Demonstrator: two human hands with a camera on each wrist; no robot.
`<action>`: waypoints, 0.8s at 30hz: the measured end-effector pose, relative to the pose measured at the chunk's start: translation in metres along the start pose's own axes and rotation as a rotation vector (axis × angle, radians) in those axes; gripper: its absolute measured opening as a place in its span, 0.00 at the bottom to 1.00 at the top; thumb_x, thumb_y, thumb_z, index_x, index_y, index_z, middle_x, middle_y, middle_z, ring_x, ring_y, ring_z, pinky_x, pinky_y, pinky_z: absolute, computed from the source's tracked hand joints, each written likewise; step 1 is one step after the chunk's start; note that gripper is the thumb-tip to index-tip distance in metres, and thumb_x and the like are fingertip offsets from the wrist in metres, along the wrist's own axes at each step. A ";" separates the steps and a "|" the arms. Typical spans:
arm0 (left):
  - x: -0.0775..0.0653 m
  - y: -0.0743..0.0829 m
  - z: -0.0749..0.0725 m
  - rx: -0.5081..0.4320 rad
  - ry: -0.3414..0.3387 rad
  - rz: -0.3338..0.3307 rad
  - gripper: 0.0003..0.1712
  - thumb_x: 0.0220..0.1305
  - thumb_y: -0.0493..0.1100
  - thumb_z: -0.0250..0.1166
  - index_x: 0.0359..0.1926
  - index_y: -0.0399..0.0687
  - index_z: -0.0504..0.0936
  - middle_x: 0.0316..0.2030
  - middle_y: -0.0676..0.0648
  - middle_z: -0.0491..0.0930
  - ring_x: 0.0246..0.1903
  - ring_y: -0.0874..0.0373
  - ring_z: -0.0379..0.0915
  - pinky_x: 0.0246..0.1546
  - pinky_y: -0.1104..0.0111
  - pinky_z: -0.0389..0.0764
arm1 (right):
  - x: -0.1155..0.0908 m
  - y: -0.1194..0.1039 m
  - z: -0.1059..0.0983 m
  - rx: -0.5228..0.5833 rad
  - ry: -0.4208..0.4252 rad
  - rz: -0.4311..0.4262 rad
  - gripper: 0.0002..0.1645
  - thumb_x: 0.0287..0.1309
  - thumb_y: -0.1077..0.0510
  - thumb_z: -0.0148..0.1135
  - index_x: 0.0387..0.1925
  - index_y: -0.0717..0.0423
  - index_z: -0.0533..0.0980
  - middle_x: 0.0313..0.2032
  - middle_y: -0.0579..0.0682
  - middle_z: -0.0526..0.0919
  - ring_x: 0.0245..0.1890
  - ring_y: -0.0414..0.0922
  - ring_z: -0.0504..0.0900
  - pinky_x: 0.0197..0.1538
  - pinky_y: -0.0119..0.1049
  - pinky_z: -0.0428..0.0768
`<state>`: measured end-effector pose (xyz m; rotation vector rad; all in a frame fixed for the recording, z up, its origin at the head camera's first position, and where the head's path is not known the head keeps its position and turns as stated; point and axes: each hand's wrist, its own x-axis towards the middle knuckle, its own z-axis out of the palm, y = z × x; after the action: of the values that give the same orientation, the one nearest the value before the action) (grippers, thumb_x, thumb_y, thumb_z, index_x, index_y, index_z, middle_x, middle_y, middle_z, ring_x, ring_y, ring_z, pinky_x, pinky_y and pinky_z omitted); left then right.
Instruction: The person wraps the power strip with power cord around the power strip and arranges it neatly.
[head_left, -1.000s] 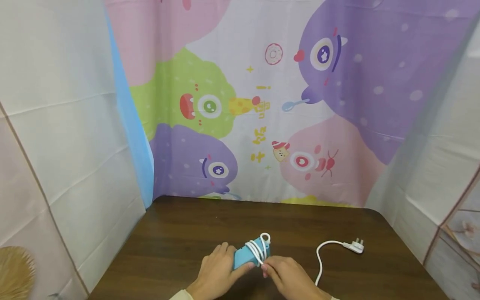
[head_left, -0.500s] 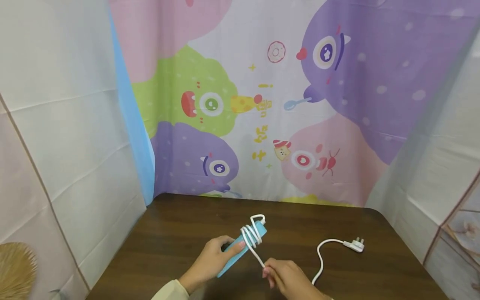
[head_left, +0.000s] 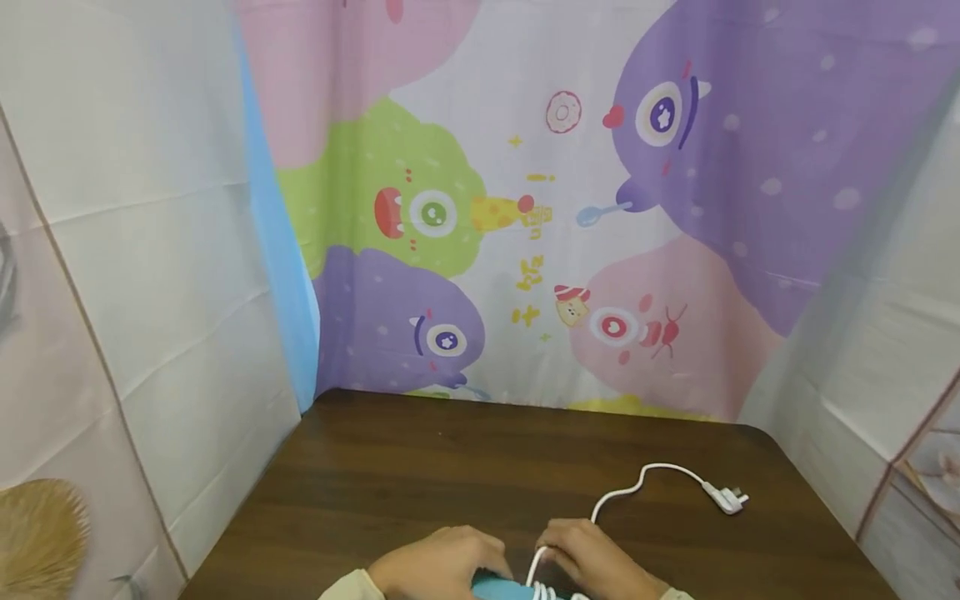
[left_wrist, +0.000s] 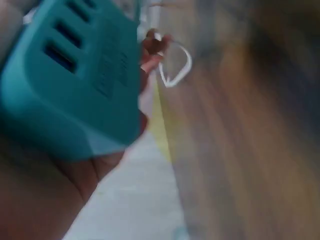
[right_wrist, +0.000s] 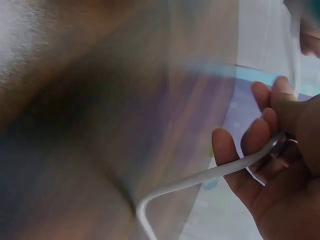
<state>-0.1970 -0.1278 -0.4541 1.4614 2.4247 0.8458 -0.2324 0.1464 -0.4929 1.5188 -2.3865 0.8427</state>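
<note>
My left hand (head_left: 442,560) grips a teal power strip (head_left: 501,588) at the bottom edge of the head view, where much of it is cut off. Several USB slots (left_wrist: 64,34) show on the power strip's end in the left wrist view. White power cord (head_left: 534,567) is wound around its body. My right hand (head_left: 596,562) pinches the cord a short way from the strip. In the right wrist view, the loose length of cord (right_wrist: 200,177) runs across my fingers and hangs away. It leads to a white plug (head_left: 726,500) lying on the table.
The dark wooden table (head_left: 420,458) ends at a cartoon-printed curtain (head_left: 517,358) behind. Pale cloth walls (head_left: 187,275) stand at both sides. A straw-coloured fringed shape (head_left: 41,537) appears at the lower left.
The power strip has come nearer to me and turned, its wound end now toward the lower right. My right hand has drawn the cord up to its far side. The plug has shifted and rolled slightly.
</note>
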 end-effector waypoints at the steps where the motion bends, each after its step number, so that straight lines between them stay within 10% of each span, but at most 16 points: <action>1: 0.002 0.001 0.002 0.096 0.005 -0.020 0.18 0.67 0.61 0.67 0.46 0.56 0.89 0.30 0.66 0.71 0.27 0.77 0.64 0.28 0.80 0.71 | 0.001 0.001 -0.001 -0.036 0.002 -0.007 0.06 0.67 0.54 0.64 0.36 0.48 0.85 0.33 0.36 0.80 0.34 0.27 0.77 0.37 0.21 0.75; 9: 0.016 0.002 0.017 0.378 0.154 -0.407 0.32 0.54 0.76 0.68 0.40 0.55 0.89 0.32 0.60 0.79 0.28 0.67 0.70 0.25 0.68 0.71 | 0.016 -0.014 -0.011 -0.107 0.046 0.154 0.09 0.69 0.52 0.64 0.35 0.47 0.87 0.29 0.32 0.78 0.29 0.26 0.73 0.32 0.26 0.76; 18: 0.021 0.002 0.029 0.761 0.257 -0.482 0.41 0.58 0.80 0.62 0.42 0.46 0.85 0.31 0.49 0.77 0.26 0.56 0.72 0.18 0.64 0.72 | 0.025 -0.028 -0.013 -0.107 0.091 0.228 0.11 0.71 0.55 0.65 0.31 0.49 0.85 0.26 0.32 0.76 0.25 0.27 0.70 0.28 0.26 0.73; 24: 0.022 -0.005 0.027 0.713 0.356 -0.524 0.42 0.61 0.80 0.59 0.39 0.44 0.85 0.28 0.50 0.75 0.24 0.57 0.69 0.17 0.64 0.69 | 0.024 -0.029 -0.010 -0.127 0.132 0.089 0.08 0.70 0.60 0.64 0.32 0.49 0.83 0.28 0.35 0.79 0.30 0.27 0.70 0.32 0.25 0.75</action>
<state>-0.1994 -0.1007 -0.4765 0.7491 3.3669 0.1169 -0.2191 0.1239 -0.4631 1.2776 -2.3768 0.7670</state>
